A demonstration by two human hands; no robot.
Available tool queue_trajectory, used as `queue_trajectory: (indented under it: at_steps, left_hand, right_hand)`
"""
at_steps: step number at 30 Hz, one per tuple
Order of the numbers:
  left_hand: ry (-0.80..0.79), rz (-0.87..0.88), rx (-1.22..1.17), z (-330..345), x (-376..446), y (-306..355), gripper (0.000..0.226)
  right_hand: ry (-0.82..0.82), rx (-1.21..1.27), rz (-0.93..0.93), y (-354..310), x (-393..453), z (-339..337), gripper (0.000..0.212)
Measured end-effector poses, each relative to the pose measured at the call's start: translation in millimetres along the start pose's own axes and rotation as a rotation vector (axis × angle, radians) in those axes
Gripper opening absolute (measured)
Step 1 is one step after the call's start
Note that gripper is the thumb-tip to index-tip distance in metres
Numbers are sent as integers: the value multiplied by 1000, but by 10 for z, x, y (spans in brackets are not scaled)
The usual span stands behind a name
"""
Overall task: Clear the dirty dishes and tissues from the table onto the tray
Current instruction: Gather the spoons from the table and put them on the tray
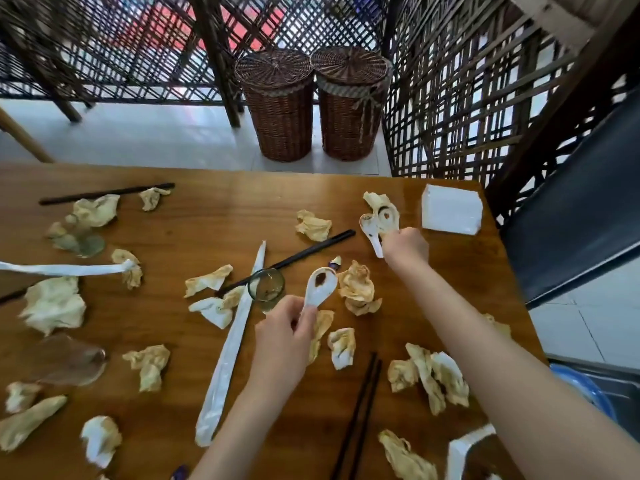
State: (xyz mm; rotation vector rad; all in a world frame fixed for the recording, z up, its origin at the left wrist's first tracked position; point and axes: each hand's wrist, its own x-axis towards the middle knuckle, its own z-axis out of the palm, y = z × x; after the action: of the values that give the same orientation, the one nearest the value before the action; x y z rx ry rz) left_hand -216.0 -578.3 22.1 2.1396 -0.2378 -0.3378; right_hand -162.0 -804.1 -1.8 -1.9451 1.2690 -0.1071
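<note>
Over table [214, 216]: left hand [282, 325] pinches spoon [320, 287]; right hand [405, 245], arm outstretched, grips two spoons [377, 225].

Restaurant dining area: wooden table [214, 216] littered with used tissues [356, 287], chopsticks [287, 261]; bamboo lattice partitions [460, 109].

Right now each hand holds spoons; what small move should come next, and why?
Probably bring the left hand with its spoon toward the right hand, which grips two spoons, and stack all three. No tray shows, and tissues and chopsticks remain.
</note>
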Motion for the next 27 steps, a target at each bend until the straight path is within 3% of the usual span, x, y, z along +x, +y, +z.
queue_trajectory:
  at_steps: [14, 23, 27]
  left_hand:
    - [-20, -40, -6, 199, 422, -50, 11]
    - [-14, -54, 19, 170, 437, -58, 9]
    - [-23, -43, 32, 173, 427, -48, 10]
  right_hand:
    - [-63, -43, 91, -148, 169, 278, 36]
    - [-97, 142, 260, -170, 171, 339, 36]
    - [-100, 47, 215, -190, 164, 344, 37]
